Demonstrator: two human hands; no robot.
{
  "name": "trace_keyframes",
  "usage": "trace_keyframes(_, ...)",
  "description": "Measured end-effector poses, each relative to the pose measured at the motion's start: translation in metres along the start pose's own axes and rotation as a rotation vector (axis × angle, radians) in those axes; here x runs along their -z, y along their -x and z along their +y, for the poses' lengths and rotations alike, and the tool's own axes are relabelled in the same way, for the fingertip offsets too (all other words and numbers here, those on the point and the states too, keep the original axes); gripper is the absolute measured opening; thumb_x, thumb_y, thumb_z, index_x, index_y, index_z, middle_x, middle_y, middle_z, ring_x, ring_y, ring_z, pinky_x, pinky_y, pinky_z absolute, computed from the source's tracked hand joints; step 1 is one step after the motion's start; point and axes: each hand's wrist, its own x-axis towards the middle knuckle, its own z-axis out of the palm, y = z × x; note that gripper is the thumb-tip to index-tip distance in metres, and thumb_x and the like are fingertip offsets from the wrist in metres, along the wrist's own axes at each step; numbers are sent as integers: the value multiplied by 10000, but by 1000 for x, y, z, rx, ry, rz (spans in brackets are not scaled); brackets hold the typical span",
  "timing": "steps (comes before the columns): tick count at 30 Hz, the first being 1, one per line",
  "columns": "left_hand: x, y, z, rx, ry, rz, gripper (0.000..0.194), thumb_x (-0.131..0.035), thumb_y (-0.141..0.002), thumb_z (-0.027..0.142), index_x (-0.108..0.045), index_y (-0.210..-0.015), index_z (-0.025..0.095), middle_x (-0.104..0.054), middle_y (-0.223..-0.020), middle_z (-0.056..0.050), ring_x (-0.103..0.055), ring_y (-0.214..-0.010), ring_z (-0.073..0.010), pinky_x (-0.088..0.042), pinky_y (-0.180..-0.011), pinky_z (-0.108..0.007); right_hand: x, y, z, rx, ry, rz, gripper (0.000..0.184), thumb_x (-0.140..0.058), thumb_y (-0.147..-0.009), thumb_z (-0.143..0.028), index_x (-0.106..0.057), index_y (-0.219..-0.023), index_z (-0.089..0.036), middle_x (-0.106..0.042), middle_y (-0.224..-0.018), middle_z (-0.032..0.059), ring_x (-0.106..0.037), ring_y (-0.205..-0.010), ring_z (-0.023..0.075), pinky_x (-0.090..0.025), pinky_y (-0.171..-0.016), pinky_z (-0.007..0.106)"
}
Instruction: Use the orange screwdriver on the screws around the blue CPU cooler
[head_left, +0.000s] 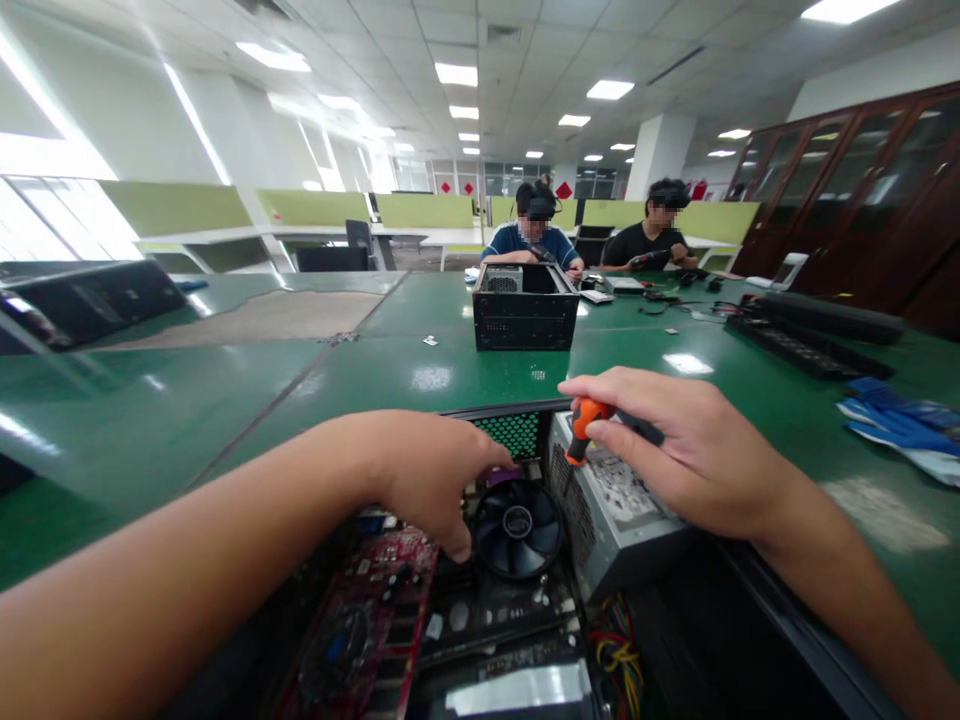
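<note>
In my right hand (675, 440) is a screwdriver with an orange and dark grey handle (587, 425), gripped between thumb and fingers above the power supply (622, 520). Its handle leans slightly, lower end toward the gap beside the fan; the tip is hard to make out. My left hand (439, 480) reaches into the open computer case (780, 620), thumb and fingers apart at the left edge of a black CPU cooler fan (517, 528). Whether it touches the fan cannot be told. A red circuit card (375, 610) lies below that hand, and coloured cables (619, 665) bunch under the power supply.
Another open computer case (525, 318) stands across the green table (360, 375), with two people seated behind it. Blue and white gloves (904, 425) and dark case parts (810, 335) lie at right. A black case (90, 300) lies at far left.
</note>
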Motion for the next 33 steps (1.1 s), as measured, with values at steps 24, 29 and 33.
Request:
trace_keyframes(24, -70, 67, -73, 115, 228, 347, 446, -761, -1009, 738, -970, -1268, 442, -991, -1207, -59, -920, -1095, -340, -754, -912, -403, -1, -9, 8, -15, -33, -201, 386, -638, -1251, -202, -868, -1562, -202, -963, -1464, 140, -947, -1299, 283, -768, -1118, 389)
trace_keyframes(29, -68, 66, -70, 109, 228, 331, 462, -744, -1015, 742, -974, -1263, 428, -988, -1194, -64, -912, -1087, -353, -753, -936, -435, -2, -10, 10, -36, -48, -185, 254, -772, -1204, -227, -923, -1406, -198, -986, -1263, 112, -945, -1102, 268, -751, -1008, 364)
trace_keyframes(33, -67, 66, -69, 128, 241, 309, 467, -732, -1015, 732, -963, -1276, 422, -978, -1211, -72, -905, -1103, -362, -747, -983, -456, -2, -11, 11, -25, -68, -187, 147, -861, -1166, -255, -944, -1282, -223, -972, -1145, 76, -922, -1008, 247, -729, -948, 336)
